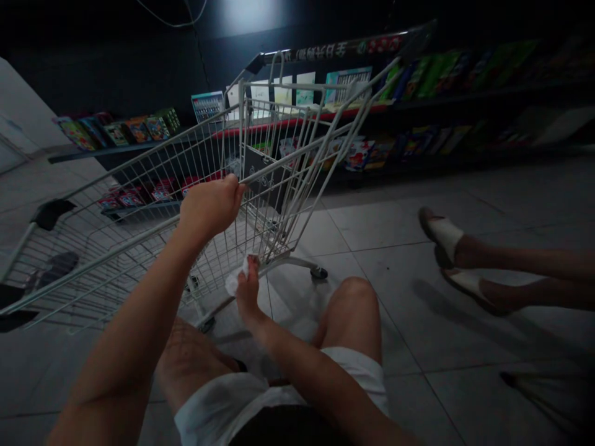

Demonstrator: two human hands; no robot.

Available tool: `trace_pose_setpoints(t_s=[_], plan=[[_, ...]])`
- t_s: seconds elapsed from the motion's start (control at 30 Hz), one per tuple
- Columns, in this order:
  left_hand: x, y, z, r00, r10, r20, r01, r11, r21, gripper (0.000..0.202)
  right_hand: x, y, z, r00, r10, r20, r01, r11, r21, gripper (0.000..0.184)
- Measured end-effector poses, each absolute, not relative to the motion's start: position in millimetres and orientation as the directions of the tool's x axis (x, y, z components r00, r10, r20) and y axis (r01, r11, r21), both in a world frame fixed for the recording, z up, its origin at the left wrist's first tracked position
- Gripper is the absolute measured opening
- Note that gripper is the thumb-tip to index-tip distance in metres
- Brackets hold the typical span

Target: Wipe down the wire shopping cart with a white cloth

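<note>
The left hand (209, 207) has its fingers (232, 186) curled shut around the top rail of a white wire shopping cart (297, 155). The right hand (248, 291) pinches a crumpled white tissue (235, 284) just beside the cart's wire side, above grey floor tiles (409, 297).

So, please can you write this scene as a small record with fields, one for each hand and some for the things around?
left hand: grips the rim of a wire shopping cart
right hand: pinches a white tissue
nearby person: another person's white shoes, on the right of the view
background: dark shelves holding colourful boxes
floor: grey tiles
</note>
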State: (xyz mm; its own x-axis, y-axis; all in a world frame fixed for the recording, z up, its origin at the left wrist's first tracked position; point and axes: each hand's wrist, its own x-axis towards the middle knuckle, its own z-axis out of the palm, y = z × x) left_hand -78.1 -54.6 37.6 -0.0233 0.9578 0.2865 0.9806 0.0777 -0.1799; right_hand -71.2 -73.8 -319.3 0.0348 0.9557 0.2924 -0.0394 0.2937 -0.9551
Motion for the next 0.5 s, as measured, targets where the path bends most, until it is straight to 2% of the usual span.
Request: trace_pose_setpoints(t_s=[0.07, 0.13, 0.23, 0.3, 0.4, 0.43, 0.5], plan=[[-77, -55, 38, -0.007, 0.956, 0.294, 0.979, 0.066, -0.191, 0.051, -69, -82, -315, 0.072, 0.979, 0.190, -0.062, 0.195, -0.979, 0.060], [-76, -55, 37, -0.002, 0.955, 0.298, 0.978, 0.064, -0.196, 0.051, -62, -90, -310, 0.029, 0.989, 0.146, -0.108, 0.148, -0.983, 0.058], [-75, -54, 37, 0.003, 0.952, 0.305, 0.980, 0.058, -0.191, 0.050, -52, -106, -307, -0.042, 0.997, 0.058, -0.272, 0.044, -0.961, 0.051], [-75, -53, 37, 0.007, 0.950, 0.311, 0.982, 0.052, -0.180, 0.049, -47, -118, -308, -0.070, 0.987, -0.147, -0.461, -0.163, -0.872, 0.052], [-74, -53, 37, 0.010, 0.951, 0.310, 0.985, 0.044, -0.166, 0.049, -42, -127, -307, -0.118, 0.895, -0.430, -0.663, -0.393, -0.636, 0.060], [-73, -53, 37, 0.013, 0.951, 0.307, 0.986, 0.040, -0.164, 0.049, -41, -124, -304, -0.117, 0.877, -0.466, -0.689, -0.410, -0.597, 0.060], [-73, -53, 37, 0.021, 0.950, 0.310, 0.985, 0.033, -0.167, 0.049, -38, -112, -293, -0.130, 0.884, -0.450, -0.701, -0.403, -0.588, 0.049]])
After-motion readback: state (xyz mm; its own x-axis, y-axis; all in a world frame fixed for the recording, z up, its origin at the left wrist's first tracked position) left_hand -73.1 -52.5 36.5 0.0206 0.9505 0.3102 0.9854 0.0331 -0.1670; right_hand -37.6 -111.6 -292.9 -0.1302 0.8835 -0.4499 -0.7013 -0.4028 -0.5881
